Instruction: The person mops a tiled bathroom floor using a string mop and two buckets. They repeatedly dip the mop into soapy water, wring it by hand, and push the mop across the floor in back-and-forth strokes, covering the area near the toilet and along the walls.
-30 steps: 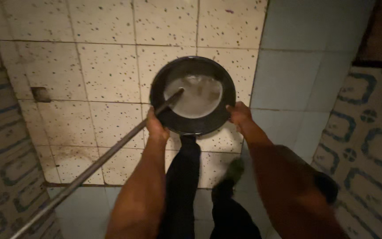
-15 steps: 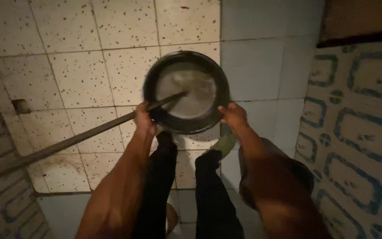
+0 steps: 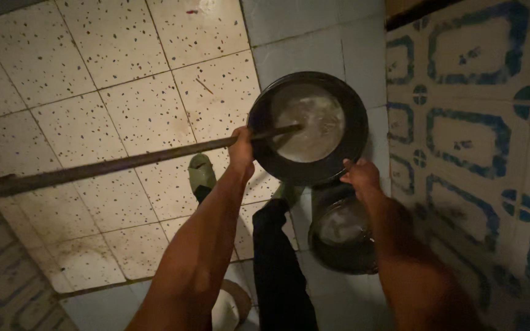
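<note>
pan [image 3: 307, 127]: dark round pan held level above the floor, at about 1 o'clock from the middle of the view; pale cloudy liquid fills its bottom.
left hand [image 3: 241, 149]: grips the pan's rim at 9 o'clock, fingers clamped on the rim; the rod passes right by this hand, and whether the fingers also pinch it cannot be told.
right hand [image 3: 359, 175]: holds the rim at about 5 o'clock, fingers curled onto the edge from below.
rod [image 3: 111, 165]: long dark bar, running from the left edge of the view across the floor tiles to the pan, its tip over the liquid near the pan's middle; it lies almost level, rising slightly toward 3 o'clock.
pot [image 3: 341, 236]: second dark round vessel on the floor, just below the pan at 5 o'clock, partly hidden by the right forearm; something pale shows inside.
floor [image 3: 124, 104]: cream tiles with dark speckles, plain grey tiles toward 12 o'clock, stained patches toward 7 o'clock.
wall [image 3: 480, 122]: tiled in white with blue looping patterns, filling the side at 3 o'clock; a like pattern shows dimly at 8 o'clock.
legs [image 3: 277, 263]: dark trousers between the forearms, at 6 o'clock.
sandal [image 3: 201, 175]: greenish, on one foot, just below the rod, left of the left forearm.
</note>
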